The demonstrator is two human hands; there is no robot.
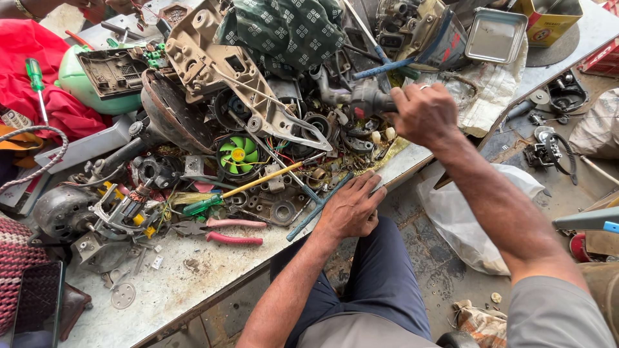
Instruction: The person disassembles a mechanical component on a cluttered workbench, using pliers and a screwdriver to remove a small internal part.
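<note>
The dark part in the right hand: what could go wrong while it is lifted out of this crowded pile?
1. The right hand grips a dark part amid tangled wires; they could snag and drag neighbouring pieces along.
2. The left hand rests at the table edge beside a blue screwdriver; a nudge might knock it off.
3. Loose small parts near that edge could roll off.

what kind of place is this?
Most likely a small appliance or motor repair shop. The workbench is heaped with stripped electric motors, a green fan impeller, pliers and screwdrivers. The right hand grips a dark part; the left hand rests at the bench edge.
</note>
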